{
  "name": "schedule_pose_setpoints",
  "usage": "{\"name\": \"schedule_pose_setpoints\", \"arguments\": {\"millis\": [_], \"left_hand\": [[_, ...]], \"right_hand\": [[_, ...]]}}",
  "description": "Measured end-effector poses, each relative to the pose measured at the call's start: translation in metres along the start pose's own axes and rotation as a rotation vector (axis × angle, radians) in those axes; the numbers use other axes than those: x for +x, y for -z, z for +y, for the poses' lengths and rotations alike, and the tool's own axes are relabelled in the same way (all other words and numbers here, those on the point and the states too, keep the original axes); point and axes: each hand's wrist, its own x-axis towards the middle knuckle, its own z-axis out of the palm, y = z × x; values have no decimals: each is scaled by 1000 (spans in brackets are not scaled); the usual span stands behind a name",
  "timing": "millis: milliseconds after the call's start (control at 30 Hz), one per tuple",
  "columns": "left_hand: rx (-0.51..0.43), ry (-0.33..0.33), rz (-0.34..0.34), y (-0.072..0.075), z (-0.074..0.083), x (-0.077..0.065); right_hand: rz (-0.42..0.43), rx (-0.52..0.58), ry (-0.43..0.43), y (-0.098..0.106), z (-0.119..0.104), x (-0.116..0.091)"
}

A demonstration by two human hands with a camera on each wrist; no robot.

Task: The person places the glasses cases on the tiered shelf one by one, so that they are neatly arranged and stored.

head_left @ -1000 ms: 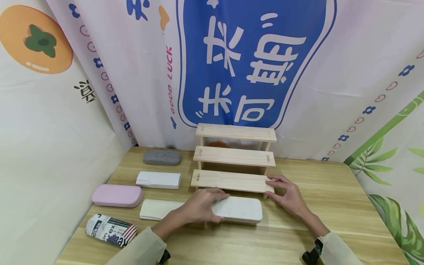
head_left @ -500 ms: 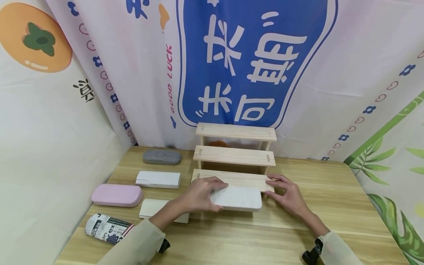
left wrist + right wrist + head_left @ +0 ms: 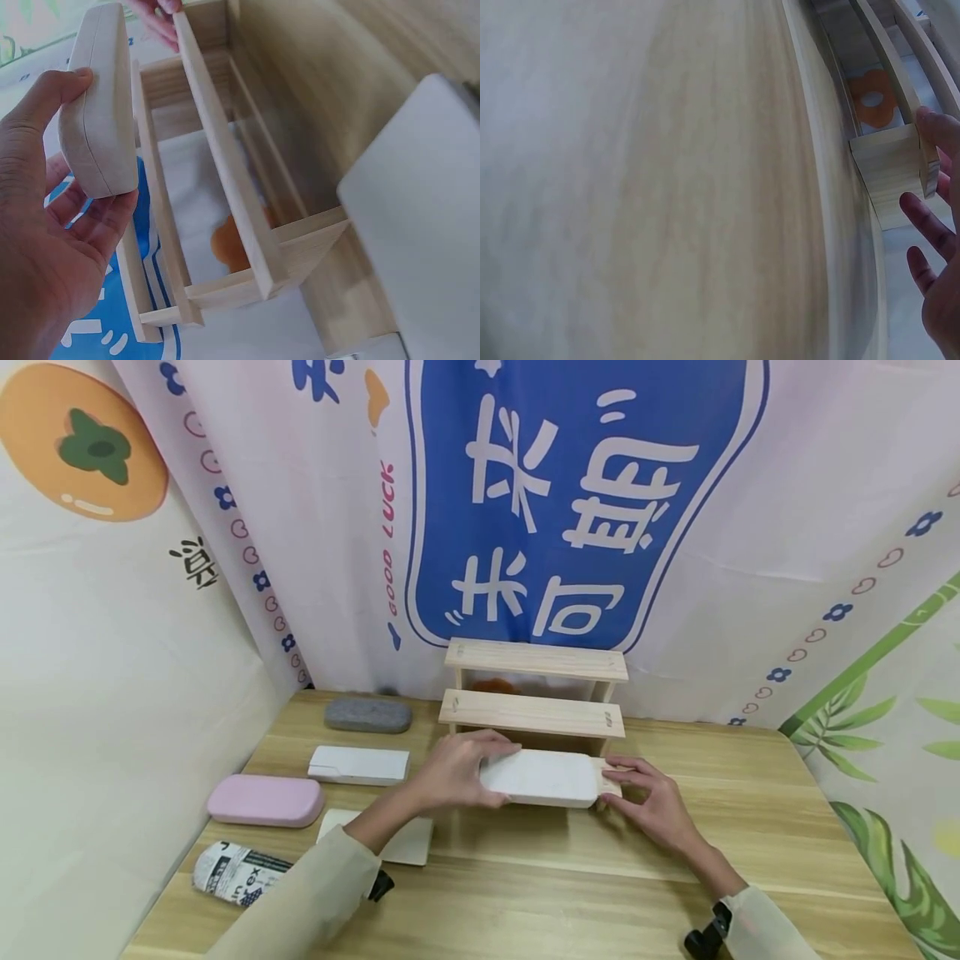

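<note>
My left hand [image 3: 459, 770] grips a white hard glasses case [image 3: 542, 778] by its left end, thumb on the near side and fingers on the far side. The case is level over the lowest step of a three-step wooden display stand [image 3: 532, 712], hiding most of that step. A gap shows between case [image 3: 101, 105] and plank [image 3: 225, 157] in the left wrist view. At the right end of the lowest step, my right hand [image 3: 656, 802] pinches the plank's end [image 3: 928, 169] between thumb and fingers.
Left of the stand lie a grey case [image 3: 367, 715], a white flap case [image 3: 358, 766], a pink case [image 3: 265, 800], a cream case [image 3: 405, 842] and a printed case [image 3: 232, 872], partly behind the left sleeve. A printed curtain [image 3: 337, 527] hangs behind the wooden table [image 3: 600, 893].
My left hand has lifted the white glasses case off the table and moved it away from me, over the lowest step. The right hand has stayed at the step's end.
</note>
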Motion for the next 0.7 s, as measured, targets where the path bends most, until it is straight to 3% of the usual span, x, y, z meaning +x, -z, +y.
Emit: {"name": "schedule_pose_setpoints", "arguments": {"millis": [433,700], "left_hand": [[40,-3,43,16,-5,31],[5,16,43,26,-5,49]], "right_hand": [[-12,-4,-36,0,-4,-1],[-6,4,-14,0,-2,-1]]}}
